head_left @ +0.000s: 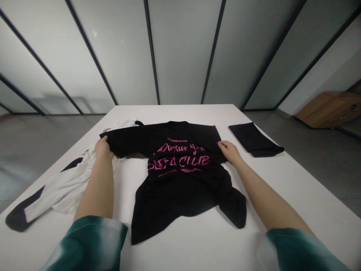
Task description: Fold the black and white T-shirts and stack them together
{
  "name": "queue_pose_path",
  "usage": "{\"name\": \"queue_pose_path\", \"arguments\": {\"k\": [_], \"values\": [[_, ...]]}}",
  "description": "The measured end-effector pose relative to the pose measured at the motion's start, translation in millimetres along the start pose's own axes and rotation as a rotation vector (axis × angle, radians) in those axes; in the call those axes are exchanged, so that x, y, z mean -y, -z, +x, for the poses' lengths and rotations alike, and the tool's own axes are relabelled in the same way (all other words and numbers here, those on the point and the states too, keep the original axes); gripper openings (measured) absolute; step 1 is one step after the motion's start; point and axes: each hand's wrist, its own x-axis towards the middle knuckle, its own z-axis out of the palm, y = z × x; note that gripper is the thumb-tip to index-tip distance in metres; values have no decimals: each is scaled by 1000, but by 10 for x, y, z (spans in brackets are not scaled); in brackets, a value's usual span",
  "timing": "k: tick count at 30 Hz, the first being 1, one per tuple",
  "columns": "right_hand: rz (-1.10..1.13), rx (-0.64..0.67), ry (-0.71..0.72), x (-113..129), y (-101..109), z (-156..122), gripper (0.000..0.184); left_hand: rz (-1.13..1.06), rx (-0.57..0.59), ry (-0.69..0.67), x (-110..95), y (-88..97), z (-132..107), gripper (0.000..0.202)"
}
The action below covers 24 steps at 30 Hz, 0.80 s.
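A black T-shirt (180, 180) with a pink printed slogan lies spread on the white table (197, 244), its lower part rumpled toward me. My left hand (103, 148) grips the shirt's far left edge, with the fingers curled over the cloth. My right hand (229, 151) pinches the shirt's right edge at about the same height. Beside my left forearm lies a crumpled white garment with black panels (63, 192), partly under the arm. A folded black garment (254, 139) sits to the right of the shirt, just beyond my right hand and not touching it.
The white table runs ahead to a far edge, with a grey floor on both sides. Frosted glass panels with dark frames (180, 52) stand behind it. A low wooden cabinet (329, 109) stands at the far right.
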Motion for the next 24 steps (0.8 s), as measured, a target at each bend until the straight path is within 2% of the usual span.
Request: {"name": "queue_pose_path", "arguments": {"k": [2, 4, 7, 10, 12, 14, 15, 18, 19, 20, 22, 24], "values": [[-5, 6, 3, 2, 4, -1, 26, 24, 65, 64, -23, 68, -29, 27], [-9, 8, 8, -3, 1, 0, 26, 219, 107, 49, -87, 143, -72, 21], [-15, 1, 23, -23, -16, 8, 25, 594, 73, -100, -248, 247, -125, 19], [-18, -3, 35, -40, -31, 16, 25, 728, 59, -214, -483, 265, -163, 24], [-22, 0, 35, -38, -32, 17, 25, 681, 102, -246, -677, 194, -193, 27], [-28, 6, 31, -25, -25, 14, 24, 533, 195, -239, -882, 58, -237, 31], [-30, 10, 28, -16, -19, 12, 24, 428, 272, -225, -978, -28, -266, 34], [-34, 23, 27, 11, -1, 9, 24, 68, 635, -204, -1167, -313, -356, 43], [-34, 24, 27, 18, 3, 8, 24, -30, 727, -205, -1183, -403, -381, 45], [-33, 26, 28, 23, 5, 8, 24, -99, 768, -208, -1171, -485, -401, 45], [-28, 31, 32, 28, 1, 8, 23, -116, 709, -201, -1072, -619, -425, 42], [-13, 23, 45, 19, -14, 5, 23, 34, 560, -194, -895, -704, -438, 35]]}}
